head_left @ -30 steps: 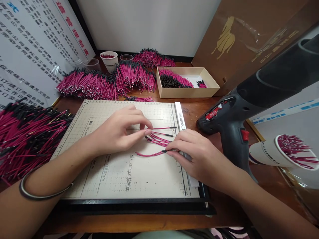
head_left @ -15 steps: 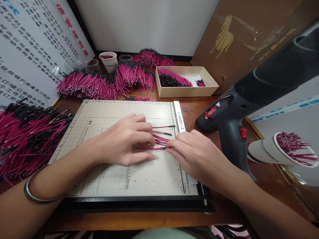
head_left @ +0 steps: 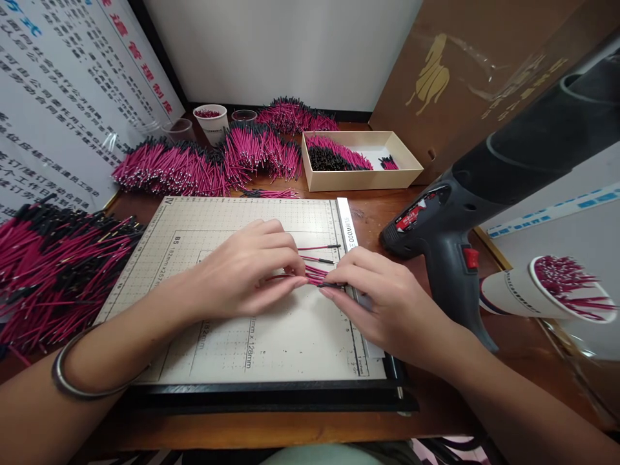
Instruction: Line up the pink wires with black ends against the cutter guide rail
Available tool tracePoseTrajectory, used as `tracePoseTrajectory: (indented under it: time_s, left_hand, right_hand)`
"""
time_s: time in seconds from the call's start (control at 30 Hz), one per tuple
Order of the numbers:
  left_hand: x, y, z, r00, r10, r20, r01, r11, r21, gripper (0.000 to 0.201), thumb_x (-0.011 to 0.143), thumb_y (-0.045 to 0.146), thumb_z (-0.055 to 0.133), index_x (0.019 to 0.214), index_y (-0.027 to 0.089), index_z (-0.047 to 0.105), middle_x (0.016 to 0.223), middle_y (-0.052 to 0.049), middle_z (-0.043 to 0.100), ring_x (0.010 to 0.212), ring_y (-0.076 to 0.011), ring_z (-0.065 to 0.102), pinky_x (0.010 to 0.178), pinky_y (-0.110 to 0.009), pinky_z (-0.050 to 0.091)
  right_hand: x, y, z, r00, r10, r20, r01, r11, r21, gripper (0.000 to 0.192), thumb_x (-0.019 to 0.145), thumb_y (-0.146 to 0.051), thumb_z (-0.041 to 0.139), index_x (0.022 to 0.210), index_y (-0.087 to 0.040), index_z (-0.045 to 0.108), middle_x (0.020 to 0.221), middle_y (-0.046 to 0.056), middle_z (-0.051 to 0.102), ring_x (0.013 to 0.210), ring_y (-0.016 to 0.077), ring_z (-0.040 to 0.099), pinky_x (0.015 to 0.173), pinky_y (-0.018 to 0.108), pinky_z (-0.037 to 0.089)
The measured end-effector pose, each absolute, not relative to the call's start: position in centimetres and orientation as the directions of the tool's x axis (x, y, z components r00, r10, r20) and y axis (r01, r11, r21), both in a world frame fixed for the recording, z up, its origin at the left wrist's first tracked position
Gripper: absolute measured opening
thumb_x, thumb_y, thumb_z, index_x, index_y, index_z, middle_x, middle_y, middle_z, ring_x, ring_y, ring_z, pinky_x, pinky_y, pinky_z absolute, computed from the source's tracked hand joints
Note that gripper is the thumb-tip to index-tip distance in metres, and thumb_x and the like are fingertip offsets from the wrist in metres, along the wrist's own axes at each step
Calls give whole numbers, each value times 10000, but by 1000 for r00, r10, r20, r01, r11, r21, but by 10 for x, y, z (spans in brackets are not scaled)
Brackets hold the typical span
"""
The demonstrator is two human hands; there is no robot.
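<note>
left hand (head_left: 256, 268): fingertips nearly together, grip unclear | right hand (head_left: 380, 290): pinches wire (head_left: 332, 285) by black end | other wires (head_left: 316, 274): on board (head_left: 295, 349), between hands

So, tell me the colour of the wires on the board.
The wires are magenta with black tips, best in head view.

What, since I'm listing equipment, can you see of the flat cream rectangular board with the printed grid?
The flat cream rectangular board lies on the brown wooden table. It carries printed grid lines, edge scales and size markings, including "B5", plus dark specks. A black strip runs along its near edge, a white lettered strip along its right. Crimson wires with black ends rest on it. Left hand and right hand are over it; contact is hard to tell, as is its material.
</note>
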State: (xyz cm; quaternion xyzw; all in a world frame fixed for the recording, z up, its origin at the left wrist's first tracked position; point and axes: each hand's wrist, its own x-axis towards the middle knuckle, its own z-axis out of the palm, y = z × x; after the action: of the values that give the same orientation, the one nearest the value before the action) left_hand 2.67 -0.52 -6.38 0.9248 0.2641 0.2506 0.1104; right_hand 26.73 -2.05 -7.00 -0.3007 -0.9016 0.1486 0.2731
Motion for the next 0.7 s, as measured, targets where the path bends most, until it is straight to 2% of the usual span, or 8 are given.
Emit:
tracePoseTrajectory:
  time_s: [0.13, 0.23, 0.43, 0.53, 0.7]
  left_hand:
    - [28, -6, -62, 680, 594, 430, 404, -793, 457, 134, 971, 184, 582, 853, 158, 641, 781, -29, 672, 751, -156, 560, 710, -282, 445]
    - [29, -7, -63, 656, 615, 437, 398, -774, 492, 113, 964, 171, 596, 874, 154, 663, 763, -21, 667, 733, -144, 568, 695, -264, 447]
    - [30, -11, -63, 630, 655, 416, 402, -734, 547, 94, 956, 191, 621, 937, 156, 706, 753, -16, 662, 699, -125, 585, 654, -230, 459]
    - [32, -11, -62, 644, 640, 419, 378, -743, 553, 82, 943, 208, 652, 972, 164, 714, 741, -10, 681, 677, -125, 588, 640, -236, 457]
    - [33, -11, -63, 599, 676, 429, 359, -705, 611, 96, 939, 174, 641, 897, 180, 728, 744, -16, 706, 685, -124, 614, 629, -237, 487]
  right_hand:
    - [265, -22, -65, -597, 679, 428, 409, 716, -566, 106, 944, -163, 655, 988, -97, 724, 824, 32, 740, 632, 95, 618, 635, 215, 502]
    - [262, -25, -65, -557, 710, 431, 386, 680, -623, 126, 946, -126, 638, 1027, -116, 734, 904, 26, 787, 660, 85, 682, 652, 187, 537]
    - [259, -27, -64, -468, 754, 461, 336, 635, -696, 151, 932, -98, 620, 950, -165, 755, 760, -10, 761, 641, 96, 692, 611, 198, 559]
    - [259, -27, -62, -432, 799, 419, 305, 567, -765, 140, 927, -107, 632, 910, -162, 760, 691, -21, 732, 546, 75, 637, 523, 179, 517]
    - [260, -26, -62, -457, 803, 382, 322, 550, -771, 136, 920, -118, 646, 893, -169, 769, 669, -28, 725, 480, 60, 595, 471, 172, 487]
